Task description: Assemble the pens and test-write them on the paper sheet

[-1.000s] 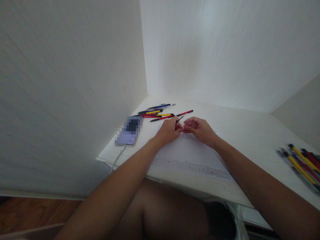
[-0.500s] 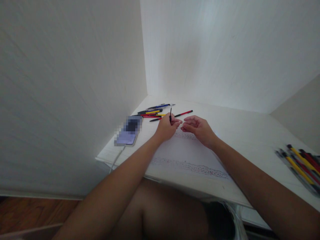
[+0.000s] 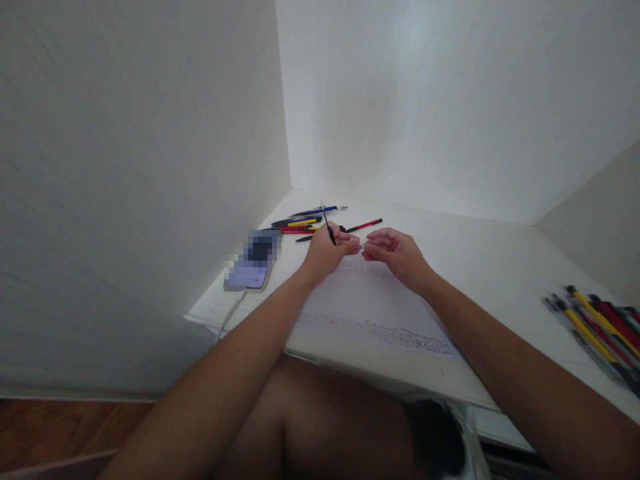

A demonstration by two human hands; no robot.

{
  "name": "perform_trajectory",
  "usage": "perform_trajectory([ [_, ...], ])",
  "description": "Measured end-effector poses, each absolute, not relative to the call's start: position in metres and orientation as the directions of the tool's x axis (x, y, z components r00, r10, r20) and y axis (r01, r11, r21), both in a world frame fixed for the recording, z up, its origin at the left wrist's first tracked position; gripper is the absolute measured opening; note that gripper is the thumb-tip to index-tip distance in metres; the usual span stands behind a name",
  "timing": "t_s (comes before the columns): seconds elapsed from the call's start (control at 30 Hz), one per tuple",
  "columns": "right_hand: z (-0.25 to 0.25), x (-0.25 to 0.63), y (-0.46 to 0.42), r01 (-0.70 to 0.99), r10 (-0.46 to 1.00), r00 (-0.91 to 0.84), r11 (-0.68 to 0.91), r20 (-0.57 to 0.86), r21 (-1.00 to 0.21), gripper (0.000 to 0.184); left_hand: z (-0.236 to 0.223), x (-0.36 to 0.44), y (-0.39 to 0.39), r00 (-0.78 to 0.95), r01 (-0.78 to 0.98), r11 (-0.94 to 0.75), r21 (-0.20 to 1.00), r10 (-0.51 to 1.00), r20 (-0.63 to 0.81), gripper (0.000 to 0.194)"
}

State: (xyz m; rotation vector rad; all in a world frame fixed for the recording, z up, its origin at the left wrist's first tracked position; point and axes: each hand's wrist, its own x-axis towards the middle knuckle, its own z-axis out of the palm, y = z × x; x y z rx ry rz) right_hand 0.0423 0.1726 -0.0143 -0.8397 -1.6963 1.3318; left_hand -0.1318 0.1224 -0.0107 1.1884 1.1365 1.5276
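My left hand (image 3: 325, 252) is closed around a slim dark pen part (image 3: 331, 235). A thin stem, like a refill, points up and back from its thicker black end. Thumb and forefinger of this hand are also pressed together at their tips. Close by on the right, my right hand (image 3: 397, 255) is curled into a pinch, its fingertips almost meeting those of the left. Whatever lies between these fingertips is too small to make out. Beneath both hands is a white sheet of paper (image 3: 360, 300) with rows of small dark and reddish marks.
Behind my left hand lie several pens (image 3: 300, 223) in blue, yellow, red and black, plus a red and black pen (image 3: 367, 225). A phone (image 3: 253, 263) with a white cable (image 3: 231, 315) rests at left. More pens (image 3: 600, 327) are bunched at right. White walls enclose the desk (image 3: 480, 267).
The pen part in my left hand has tilted to the left. My left hand has turned slightly, and my fingertips are closer together. The whole view has shifted a little.
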Motion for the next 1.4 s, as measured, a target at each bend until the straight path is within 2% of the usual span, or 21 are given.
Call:
perform_trajectory([
  [0.53, -0.0128, 0.0428, 0.1718, -0.036, 0.873, -0.441, 0.213, 0.207, -0.976, 0.028, -0.0126, -0.1327, 0.1214, -0.079, -0.158, -0.202, 0.966, 0.978, 0.192, 0.048],
  [0.73, -0.0123, 0.0428, 0.1714, -0.031, 0.878, -0.430, 0.218, 0.210, -0.975, 0.029, -0.0168, -0.1345, 0.1245, -0.126, -0.217, -0.240, 0.946, 0.968, 0.217, 0.049],
  [1.1, -0.0138, 0.0449, 0.1736, -0.011, 0.870, -0.441, 0.240, 0.221, -0.971, 0.028, -0.0113, -0.1335, 0.1183, -0.120, -0.190, -0.197, 0.962, 0.977, 0.176, 0.049],
  [1.4, -0.0100, 0.0431, 0.1706, -0.036, 0.870, -0.438, 0.233, 0.225, -0.972, 0.028, -0.0127, -0.1351, 0.1202, -0.099, -0.172, -0.211, 0.962, 0.975, 0.196, 0.049],
])
